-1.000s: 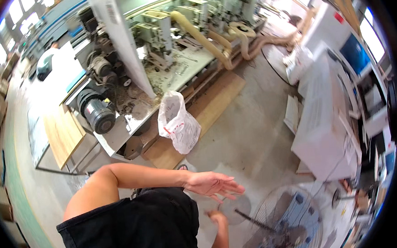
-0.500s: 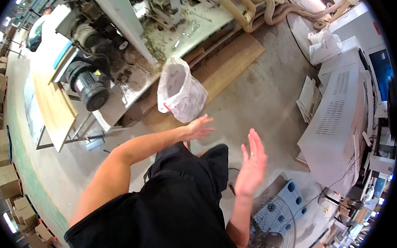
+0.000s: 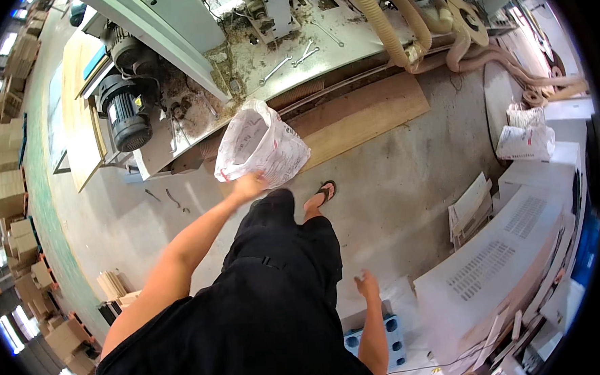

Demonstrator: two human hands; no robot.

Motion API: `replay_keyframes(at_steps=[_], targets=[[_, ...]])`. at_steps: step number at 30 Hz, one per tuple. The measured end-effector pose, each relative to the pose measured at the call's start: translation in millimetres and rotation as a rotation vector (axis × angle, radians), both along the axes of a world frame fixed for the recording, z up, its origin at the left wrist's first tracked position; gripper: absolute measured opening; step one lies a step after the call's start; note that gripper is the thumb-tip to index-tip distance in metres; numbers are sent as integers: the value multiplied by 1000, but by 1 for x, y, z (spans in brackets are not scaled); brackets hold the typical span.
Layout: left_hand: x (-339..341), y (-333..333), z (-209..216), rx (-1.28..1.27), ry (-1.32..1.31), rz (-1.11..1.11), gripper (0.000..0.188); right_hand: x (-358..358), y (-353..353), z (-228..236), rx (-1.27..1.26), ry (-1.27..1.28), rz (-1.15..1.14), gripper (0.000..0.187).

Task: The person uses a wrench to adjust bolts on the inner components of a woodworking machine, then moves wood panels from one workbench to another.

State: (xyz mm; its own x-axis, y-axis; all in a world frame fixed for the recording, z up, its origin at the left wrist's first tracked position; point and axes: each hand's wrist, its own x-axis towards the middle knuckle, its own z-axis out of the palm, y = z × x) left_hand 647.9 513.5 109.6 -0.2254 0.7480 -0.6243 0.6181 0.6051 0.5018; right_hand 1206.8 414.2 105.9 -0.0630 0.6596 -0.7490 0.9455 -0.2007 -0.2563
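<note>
A white woven sack with printing on it stands open-mouthed in front of the machine bench. My left hand is at the sack's near side, its fingers against or just over the plastic. Those fingers are blurred, and whether they grip it I cannot make out. Down at my right side hangs my right hand, apart from everything, with nothing in it and the fingers loosely apart.
Wrenches lie on the dusty machine bench beyond the sack. A black motor juts out at left. On the right are a grey cabinet and leaning boards. A blue plastic pallet lies near my right arm.
My left hand has come down and left to the sack's near side. My right hand, raised and spread before, has dropped to my side. The view has shifted, showing my sandalled foot.
</note>
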Motion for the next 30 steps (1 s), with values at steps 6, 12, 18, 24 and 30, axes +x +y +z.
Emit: replay_keyframes(at_steps=[6, 12, 18, 24, 30], targets=[[-68, -33, -51, -275, 17, 1020, 34, 11, 184, 0, 216, 149, -280, 25], [1, -12, -119, -336, -72, 629, 31, -92, 351, 4, 307, 381, -340, 32], [68, 123, -164, -81, -75, 292, 45, -183, 438, 31, 164, 558, 26, 28], [-11, 271, -122, -94, -166, 462, 34, -132, 500, 17, 124, 273, -295, 24], [-112, 427, -58, 154, -304, 937, 24, -52, 558, 9, 19, 264, -818, 23]])
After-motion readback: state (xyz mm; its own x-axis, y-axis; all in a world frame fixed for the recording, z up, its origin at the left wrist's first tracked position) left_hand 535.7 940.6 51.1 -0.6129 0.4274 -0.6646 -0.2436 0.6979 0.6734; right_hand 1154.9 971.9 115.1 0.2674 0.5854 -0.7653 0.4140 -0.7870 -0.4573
